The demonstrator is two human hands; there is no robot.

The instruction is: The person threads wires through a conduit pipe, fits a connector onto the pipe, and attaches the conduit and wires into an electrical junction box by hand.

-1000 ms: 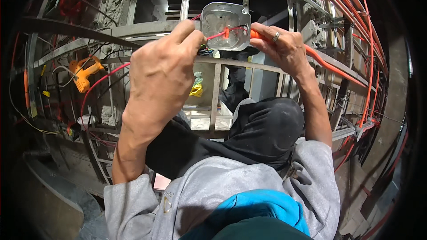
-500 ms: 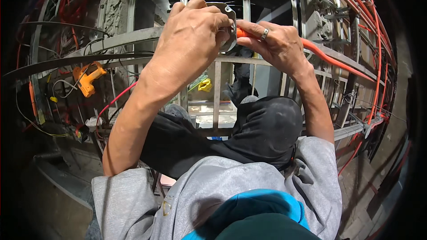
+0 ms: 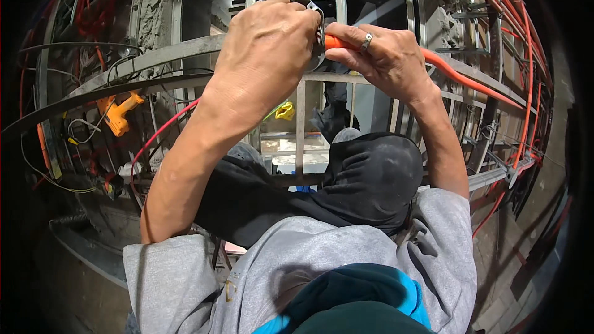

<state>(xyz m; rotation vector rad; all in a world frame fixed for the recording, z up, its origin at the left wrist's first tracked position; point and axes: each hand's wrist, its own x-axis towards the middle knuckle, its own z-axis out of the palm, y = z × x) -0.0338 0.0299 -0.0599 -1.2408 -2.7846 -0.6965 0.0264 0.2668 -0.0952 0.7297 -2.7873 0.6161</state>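
Observation:
A metal junction box is mostly hidden behind my left hand, whose curled fingers are at its upper right part; what they hold is out of sight. My right hand, a ring on one finger, grips an orange conduit right beside the box, with thumb and forefinger close to the conduit's end. A red wire hangs down leftward from behind my left arm.
A metal framework lies beneath my dark-trousered legs. An orange power tool sits among wires at the left, below a red coil. Orange conduits run along the right. A small yellow item lies beyond the frame bars.
My left hand has moved up and rightward over the box, which it now mostly covers. My right hand has shifted slightly leftward and up, still on the conduit. The box appears shifted left and more hidden.

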